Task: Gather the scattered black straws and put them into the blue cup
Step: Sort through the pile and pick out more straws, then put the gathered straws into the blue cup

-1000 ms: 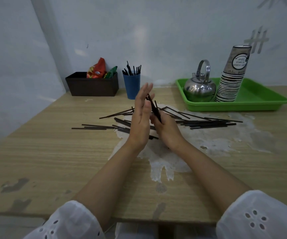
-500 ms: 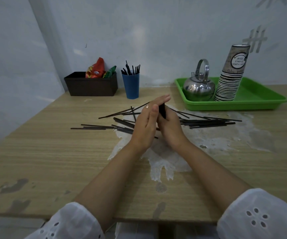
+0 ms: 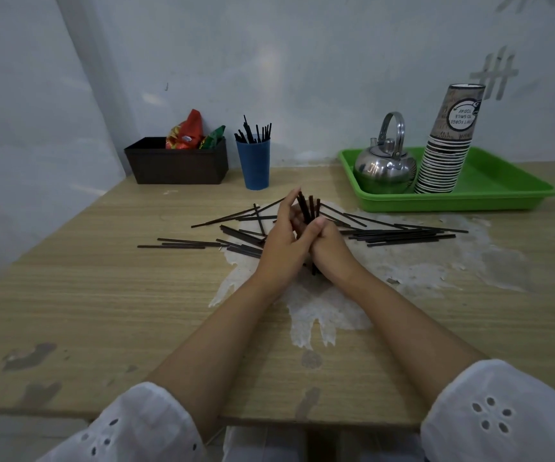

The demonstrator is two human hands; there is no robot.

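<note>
A small bundle of black straws stands nearly upright between my two hands at the table's middle. My right hand grips its lower part. My left hand clasps it from the left, fingers lying along the straws and thumb laid across the front. Several loose black straws lie flat on the table, some to the left and more to the right. The blue cup stands upright beyond my hands near the wall, with several straws sticking out of it.
A black box with snack packets sits left of the cup. At the back right a green tray holds a steel kettle and a leaning stack of paper cups. The wooden tabletop has a worn white patch.
My left hand has dropped from flat and raised beside the straws to clasping them against my right hand. The bundle has been turned more upright, its tips now showing above my fingers.
</note>
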